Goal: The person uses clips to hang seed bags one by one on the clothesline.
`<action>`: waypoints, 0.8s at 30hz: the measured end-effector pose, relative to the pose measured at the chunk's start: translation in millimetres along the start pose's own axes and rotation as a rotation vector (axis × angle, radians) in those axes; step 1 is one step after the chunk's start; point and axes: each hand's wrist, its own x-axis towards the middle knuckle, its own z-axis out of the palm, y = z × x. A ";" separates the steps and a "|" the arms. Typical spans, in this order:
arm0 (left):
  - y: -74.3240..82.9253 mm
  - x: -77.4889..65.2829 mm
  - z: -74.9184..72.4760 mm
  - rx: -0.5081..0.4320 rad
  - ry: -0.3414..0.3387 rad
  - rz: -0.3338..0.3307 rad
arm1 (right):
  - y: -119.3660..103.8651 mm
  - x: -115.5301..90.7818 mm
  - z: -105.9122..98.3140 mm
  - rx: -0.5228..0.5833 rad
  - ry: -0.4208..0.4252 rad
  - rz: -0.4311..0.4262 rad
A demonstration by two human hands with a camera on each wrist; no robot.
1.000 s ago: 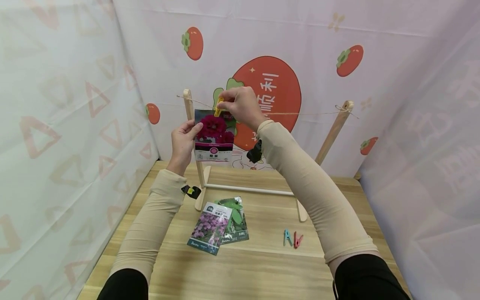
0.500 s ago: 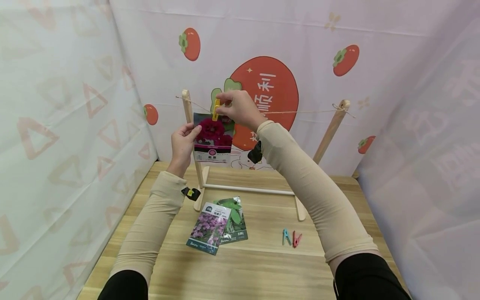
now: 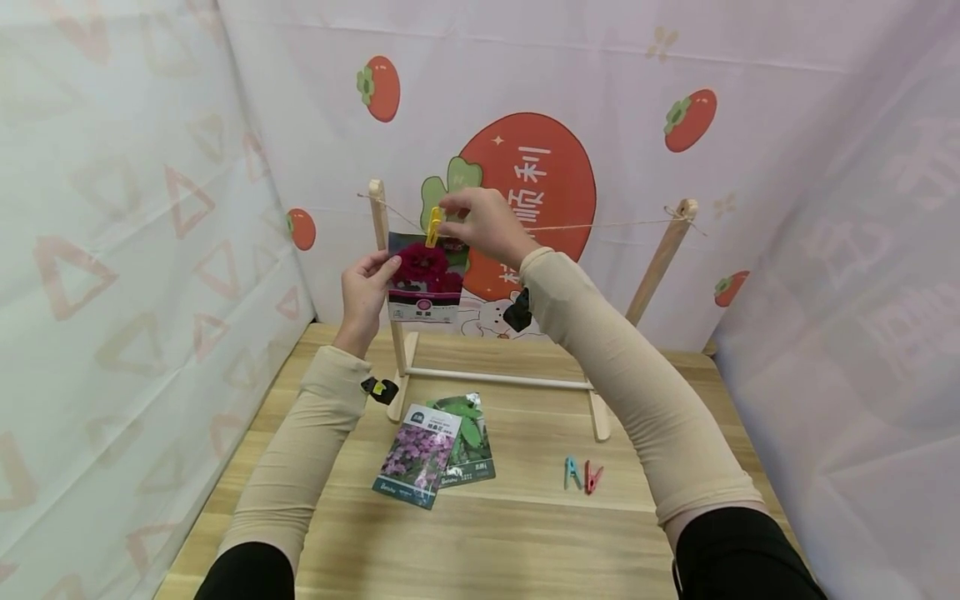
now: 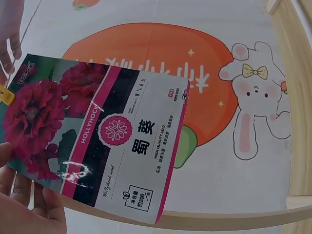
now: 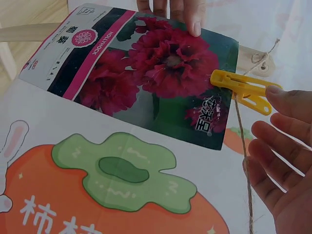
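Observation:
My left hand (image 3: 363,296) pinches the left edge of a hollyhock seed packet (image 3: 426,283), thumb on the front and fingers behind. The packet hangs upright, its dark red flower picture at the top. A yellow clothespin (image 5: 239,90) bites the packet's top edge, and the twine (image 5: 248,190) runs into it. In the right wrist view, the thumb of my right hand (image 5: 290,151) is right at the clothespin's handle end. Its other fingers are spread away from the clothespin, near the twine.
Two more seed packets, one with pink flowers (image 3: 418,454) and one green (image 3: 471,446), overlap on the wooden table (image 3: 480,550). A blue clothespin (image 3: 572,473) and a red one (image 3: 592,477) lie to the right. The twine spans two wooden posts (image 3: 663,262).
The packet and yellow clothespin have come down slightly. My right hand has loosened its pinch on the clothespin, its fingers spreading. The left hand keeps its hold.

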 end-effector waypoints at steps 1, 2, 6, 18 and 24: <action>0.0 0.1 0.0 0.000 -0.004 -0.001 | 1.0 -0.8 -0.5 0.002 0.003 0.000; -0.1 0.2 0.1 -0.001 -0.005 -0.003 | 1.9 -1.6 -1.2 0.007 0.002 0.003; -0.8 0.6 -0.6 0.006 -0.013 -0.008 | 6.4 -4.8 -2.9 0.018 0.010 0.017; -4.9 -4.3 -4.2 0.094 -0.058 0.084 | 14.5 -23.7 -8.7 0.042 0.113 0.018; -5.2 -9.4 -8.2 0.110 -0.073 0.110 | 22.0 -34.5 -9.6 0.099 0.185 -0.015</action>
